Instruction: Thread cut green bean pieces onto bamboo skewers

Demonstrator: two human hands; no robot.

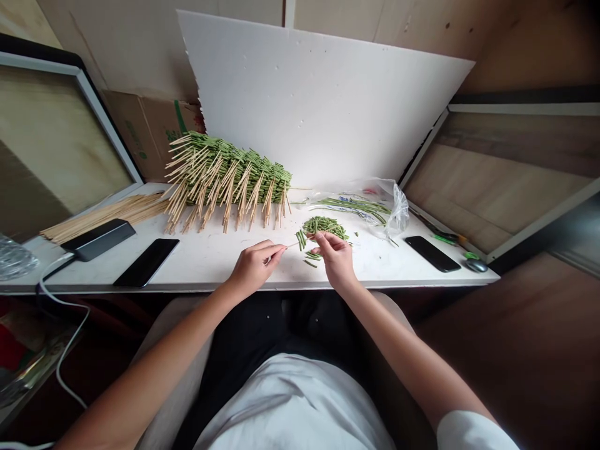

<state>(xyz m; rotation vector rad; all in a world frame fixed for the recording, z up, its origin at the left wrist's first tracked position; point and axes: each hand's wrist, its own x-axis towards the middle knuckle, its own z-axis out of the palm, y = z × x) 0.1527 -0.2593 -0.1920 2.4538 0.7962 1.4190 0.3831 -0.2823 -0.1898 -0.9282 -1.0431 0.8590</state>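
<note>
My left hand (257, 265) is closed on the near end of a thin bamboo skewer (292, 244), held just above the table. A few cut green bean pieces (300, 239) sit side by side across its far end. There my right hand (335, 255) pinches with thumb and fingers, apparently on a green bean piece, mostly hidden by the fingertips. Behind the right hand lies a pile of cut green beans (323, 224). Several loose bean pieces (310, 263) rest on the table between my hands.
Stacked bean skewers (234, 156) stand at the back left, sticks pointing toward me. Bare skewers (112, 215), a dark device (100, 240) and a phone (146, 262) lie left. At right are a plastic bag (398, 209) with long beans, another phone (432, 253) and a mouse (475, 265).
</note>
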